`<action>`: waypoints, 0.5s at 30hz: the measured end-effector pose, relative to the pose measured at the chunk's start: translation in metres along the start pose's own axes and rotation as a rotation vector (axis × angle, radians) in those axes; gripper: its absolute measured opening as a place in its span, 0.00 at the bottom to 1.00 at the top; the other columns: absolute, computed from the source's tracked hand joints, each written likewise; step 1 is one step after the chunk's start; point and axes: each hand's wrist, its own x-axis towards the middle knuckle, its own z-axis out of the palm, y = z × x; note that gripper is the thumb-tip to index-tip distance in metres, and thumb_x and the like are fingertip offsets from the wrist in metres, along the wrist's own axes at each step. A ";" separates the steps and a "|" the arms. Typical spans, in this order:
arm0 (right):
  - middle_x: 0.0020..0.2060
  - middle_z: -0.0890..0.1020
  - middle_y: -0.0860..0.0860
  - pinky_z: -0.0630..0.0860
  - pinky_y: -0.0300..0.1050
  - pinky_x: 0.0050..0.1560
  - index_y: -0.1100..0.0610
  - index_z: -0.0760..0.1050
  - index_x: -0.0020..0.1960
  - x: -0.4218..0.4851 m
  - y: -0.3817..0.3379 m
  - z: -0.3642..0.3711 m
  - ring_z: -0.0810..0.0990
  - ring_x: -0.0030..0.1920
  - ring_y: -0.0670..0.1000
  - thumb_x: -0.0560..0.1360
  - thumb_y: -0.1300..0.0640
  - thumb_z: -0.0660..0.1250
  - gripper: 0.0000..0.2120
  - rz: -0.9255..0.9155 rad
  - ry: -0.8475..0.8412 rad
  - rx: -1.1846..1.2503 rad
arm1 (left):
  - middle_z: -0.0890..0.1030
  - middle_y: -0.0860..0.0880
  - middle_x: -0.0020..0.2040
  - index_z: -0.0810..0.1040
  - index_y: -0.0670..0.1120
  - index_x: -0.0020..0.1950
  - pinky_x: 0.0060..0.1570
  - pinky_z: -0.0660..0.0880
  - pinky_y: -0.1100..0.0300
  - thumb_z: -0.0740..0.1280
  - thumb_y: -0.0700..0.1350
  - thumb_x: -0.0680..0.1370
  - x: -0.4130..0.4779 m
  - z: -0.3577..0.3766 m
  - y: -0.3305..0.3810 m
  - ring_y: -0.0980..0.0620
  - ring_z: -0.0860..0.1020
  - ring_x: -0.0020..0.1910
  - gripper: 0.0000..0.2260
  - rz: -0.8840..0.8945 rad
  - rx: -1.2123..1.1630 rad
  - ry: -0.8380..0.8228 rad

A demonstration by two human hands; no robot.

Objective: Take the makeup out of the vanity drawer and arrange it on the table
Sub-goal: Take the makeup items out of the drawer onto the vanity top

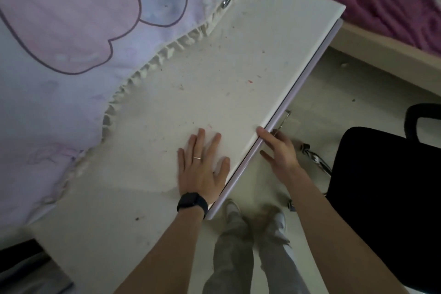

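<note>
A printed cloth [71,31] is lying over the left of the desk [202,79]. The left hand [202,169] is resting flat there, its fingers [200,141] spread and holding nothing. The drawer [307,74] is looking closed, so no makeup is showing. It will probably slide stiffly and is best pulled by its metal handle [285,119]. The right hand [280,153] is touching the desk edge there, and I cannot tell whether it is gripping the handle.
</note>
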 end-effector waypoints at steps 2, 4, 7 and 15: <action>0.62 0.82 0.53 0.80 0.48 0.52 0.56 0.75 0.57 0.003 0.000 -0.002 0.82 0.59 0.44 0.56 0.44 0.86 0.35 -0.006 -0.020 0.045 | 0.52 0.54 0.82 0.59 0.60 0.79 0.77 0.48 0.43 0.52 0.62 0.80 0.000 0.001 -0.001 0.49 0.51 0.80 0.27 -0.004 0.001 0.004; 0.64 0.80 0.57 0.83 0.49 0.48 0.61 0.74 0.62 0.007 -0.001 -0.005 0.82 0.59 0.46 0.60 0.51 0.85 0.36 -0.003 -0.007 0.085 | 0.52 0.54 0.82 0.59 0.60 0.79 0.78 0.48 0.44 0.52 0.62 0.80 0.000 0.002 -0.001 0.50 0.51 0.80 0.27 -0.007 0.001 0.007; 0.64 0.78 0.58 0.84 0.51 0.49 0.65 0.71 0.68 0.009 -0.007 -0.008 0.79 0.61 0.49 0.63 0.56 0.83 0.38 0.003 -0.040 0.063 | 0.51 0.54 0.82 0.58 0.62 0.79 0.78 0.47 0.45 0.53 0.62 0.80 0.001 0.004 -0.001 0.50 0.50 0.80 0.26 -0.016 0.005 0.019; 0.51 0.77 0.56 0.84 0.51 0.48 0.67 0.73 0.63 0.005 -0.002 -0.037 0.80 0.53 0.51 0.72 0.58 0.75 0.24 -0.050 -0.028 -0.085 | 0.52 0.55 0.81 0.60 0.62 0.78 0.78 0.48 0.45 0.53 0.61 0.80 0.000 0.009 -0.006 0.50 0.51 0.80 0.25 -0.002 0.014 0.074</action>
